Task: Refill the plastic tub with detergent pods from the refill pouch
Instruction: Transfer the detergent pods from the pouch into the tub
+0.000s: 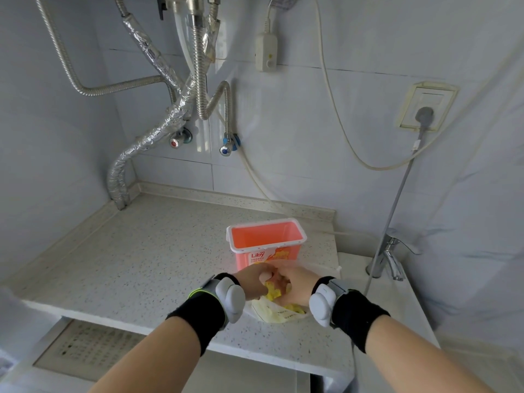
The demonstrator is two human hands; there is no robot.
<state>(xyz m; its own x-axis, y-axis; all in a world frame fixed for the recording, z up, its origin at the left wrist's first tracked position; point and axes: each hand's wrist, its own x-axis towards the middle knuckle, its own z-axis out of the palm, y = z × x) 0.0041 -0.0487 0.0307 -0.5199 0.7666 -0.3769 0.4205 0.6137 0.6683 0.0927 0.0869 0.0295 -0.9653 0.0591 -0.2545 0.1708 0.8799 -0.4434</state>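
An open pink plastic tub (266,236) with a white rim and a Liby label stands on the speckled countertop (147,251), its lid off and its inside looking bare. Just in front of it lies a yellowish refill pouch (276,313). My left hand (253,282) and my right hand (297,285) meet over the pouch's top, both pinching it. Yellow pods (273,292) show between my fingers. The pouch's opening is hidden by my hands.
Foil-wrapped pipes (158,129) and two valves hang on the tiled wall behind. A chrome tap (392,256) and a sink edge sit to the right. A grey cable (397,199) runs down from a wall socket (425,109). The counter's front edge is close to my forearms.
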